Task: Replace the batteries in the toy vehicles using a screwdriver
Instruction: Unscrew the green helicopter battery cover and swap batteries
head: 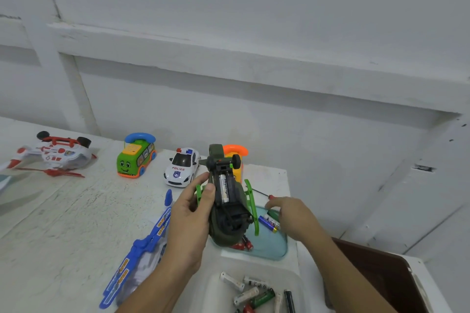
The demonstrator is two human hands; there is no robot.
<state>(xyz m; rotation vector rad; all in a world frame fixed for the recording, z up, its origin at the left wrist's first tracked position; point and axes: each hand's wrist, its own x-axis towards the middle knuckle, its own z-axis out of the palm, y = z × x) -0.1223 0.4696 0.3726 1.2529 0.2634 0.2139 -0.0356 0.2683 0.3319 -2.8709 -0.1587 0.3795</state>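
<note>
Nearby, my left hand point(189, 213) gripped the upturned helicopter point(226, 216), its bay running lengthwise away from me with one cell point(224, 189) seated. Just right of it, the right hand point(292, 218) sat over the batteries point(266, 224) in the tray point(269, 245). I couldn't tell if it pinched one, and the screwdriver point(269, 195) lay beyond.

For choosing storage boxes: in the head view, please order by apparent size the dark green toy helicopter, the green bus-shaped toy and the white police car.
Largest: dark green toy helicopter, though nearest the camera.
Then green bus-shaped toy and white police car: they look alike, not ranked.
</note>
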